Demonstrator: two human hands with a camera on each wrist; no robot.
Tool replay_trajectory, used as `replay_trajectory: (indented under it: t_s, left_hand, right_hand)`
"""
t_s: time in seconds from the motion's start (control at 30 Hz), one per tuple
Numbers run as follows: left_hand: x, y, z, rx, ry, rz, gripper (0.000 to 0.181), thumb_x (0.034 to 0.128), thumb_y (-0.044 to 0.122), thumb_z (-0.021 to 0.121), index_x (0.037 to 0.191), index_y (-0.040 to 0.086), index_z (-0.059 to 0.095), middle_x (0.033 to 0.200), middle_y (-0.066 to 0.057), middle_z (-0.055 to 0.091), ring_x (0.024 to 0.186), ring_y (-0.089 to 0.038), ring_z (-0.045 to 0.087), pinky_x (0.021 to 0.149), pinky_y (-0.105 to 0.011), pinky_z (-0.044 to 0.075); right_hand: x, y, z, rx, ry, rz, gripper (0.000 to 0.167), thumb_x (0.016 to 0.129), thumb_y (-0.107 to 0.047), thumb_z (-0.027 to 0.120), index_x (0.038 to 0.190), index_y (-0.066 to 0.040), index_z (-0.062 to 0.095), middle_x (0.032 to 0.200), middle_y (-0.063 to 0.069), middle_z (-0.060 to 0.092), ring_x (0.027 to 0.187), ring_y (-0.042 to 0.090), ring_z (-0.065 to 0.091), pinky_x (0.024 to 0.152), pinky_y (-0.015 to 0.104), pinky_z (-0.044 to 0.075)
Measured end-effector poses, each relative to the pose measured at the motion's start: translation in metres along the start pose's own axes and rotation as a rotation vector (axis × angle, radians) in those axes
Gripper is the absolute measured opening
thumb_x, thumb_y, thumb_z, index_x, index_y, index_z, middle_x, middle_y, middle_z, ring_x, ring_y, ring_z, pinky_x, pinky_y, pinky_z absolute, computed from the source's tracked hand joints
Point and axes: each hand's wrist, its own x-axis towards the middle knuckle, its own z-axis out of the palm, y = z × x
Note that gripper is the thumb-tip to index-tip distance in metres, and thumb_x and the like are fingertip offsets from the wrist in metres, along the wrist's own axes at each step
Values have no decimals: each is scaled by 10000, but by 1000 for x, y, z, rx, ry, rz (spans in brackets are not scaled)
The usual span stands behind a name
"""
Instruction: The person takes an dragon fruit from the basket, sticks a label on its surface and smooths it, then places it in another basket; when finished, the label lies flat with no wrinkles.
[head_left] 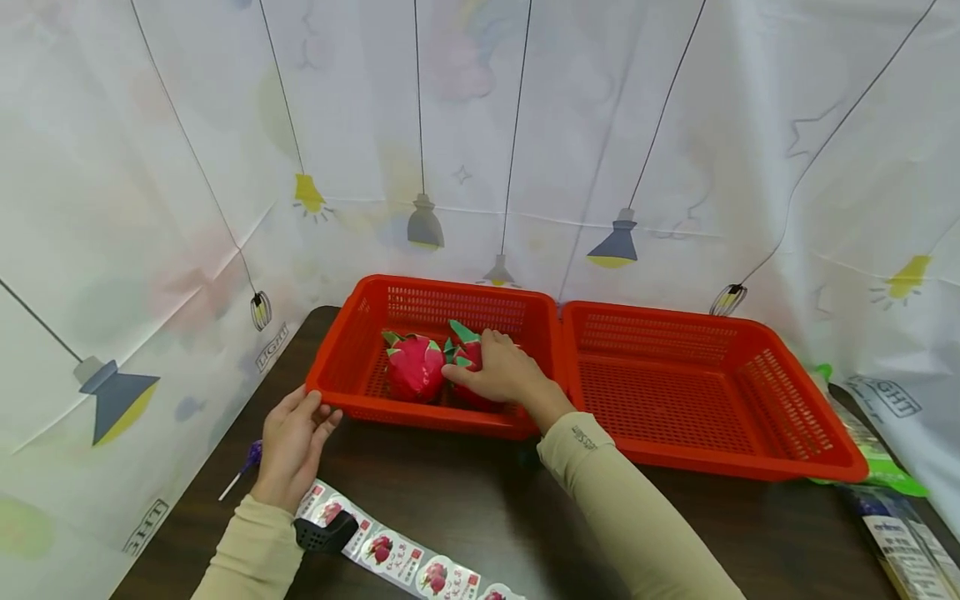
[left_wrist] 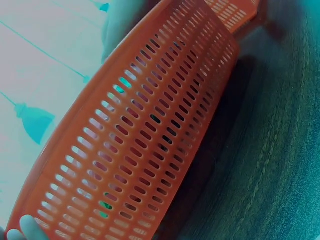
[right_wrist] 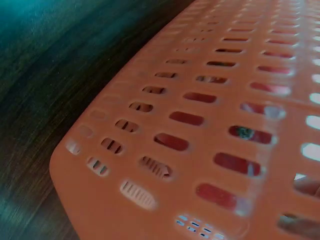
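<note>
Rightmost dragon fruit (head_left: 472,352) lies beneath the right hand (head_left: 504,368), mid-frame.
Fingers curl around the fruit inside the left red basket (head_left: 442,419); the left hand (head_left: 291,446), farther left, grips the basket's corner.

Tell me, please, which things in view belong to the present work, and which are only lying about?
In the work:
- left hand, holding left basket
- right hand, on right fruit
- left fruit, beside it
- labels, probably: they show the same fruit
- right basket, perhaps: no hand in it

Apparently just lying about:
- lollipop
- green packet
- blue packet
</note>
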Motion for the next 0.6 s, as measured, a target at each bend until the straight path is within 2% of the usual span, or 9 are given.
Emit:
replay_trajectory:
  t_s: [0.17, 0.37, 0.6]
  left_hand:
    - [0, -1, 2, 10, 4, 1, 502, 1111, 203, 378, 1572, 25, 289, 1175, -23, 429, 934, -54, 485, 887, -161, 531]
    - [-1, -4, 3, 20, 13, 16, 486, 1111, 213, 379, 1554, 25, 307, 1181, -11, 429, 940, -62, 471, 865, -172, 523]
    - [0, -6, 3, 7, 46, 28, 473, 1111, 215, 376, 1542, 30, 316, 1159, -13, 428, 947, -78, 470, 852, -174, 520]
  right_hand:
    - [7, 8, 5, -21, -2, 38, 1052, 844, -678, 671, 1556, 4, 304, 1601, 198, 385, 1461, 363, 403, 1133, 567, 433]
    - [8, 20, 7, -25, 9, 58, 1006, 793, -656, 741, 1476, -16, 374, 1473, 188, 491, 1307, 333, 499, 1060, 558, 497]
    - [10, 25, 12, -16, 2, 68, 1017, 746, -641, 796, 1453, -39, 381, 1334, 161, 549, 1181, 301, 560, 998, 523, 542]
